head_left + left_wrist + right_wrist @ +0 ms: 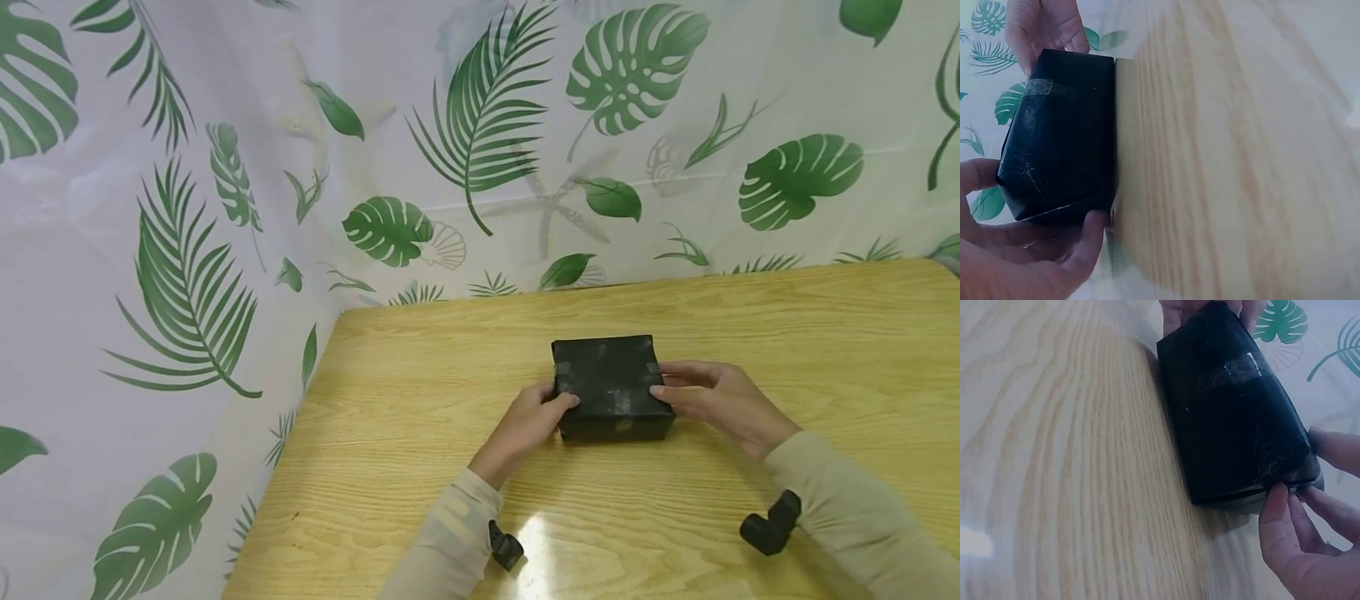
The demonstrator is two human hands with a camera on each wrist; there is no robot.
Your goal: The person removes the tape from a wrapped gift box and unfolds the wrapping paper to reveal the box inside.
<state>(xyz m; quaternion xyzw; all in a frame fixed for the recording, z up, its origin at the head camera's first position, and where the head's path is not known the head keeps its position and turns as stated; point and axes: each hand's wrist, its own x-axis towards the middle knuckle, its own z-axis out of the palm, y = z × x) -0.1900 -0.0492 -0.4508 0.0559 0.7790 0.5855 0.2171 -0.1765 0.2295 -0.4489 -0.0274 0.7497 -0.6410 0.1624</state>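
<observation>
A box wrapped in black paper (609, 379), with clear tape across its seams, is on the wooden table between both hands. My left hand (531, 421) grips its left end, thumb on the top edge and the other fingers down the side. At the opposite end my right hand (723, 404) holds the box, thumb at the top edge and fingers along the side. In the left wrist view, a strip of tape (1040, 87) crosses the black wrapping. The right wrist view shows folded wrapping (1241, 499) at the box's end, right by the right hand's fingertips.
The wood-grain table (390, 442) stretches to a white curtain with green leaf prints (480, 117) at the back and left. Small black devices sit at the left wrist (506, 548) and the right wrist (771, 525).
</observation>
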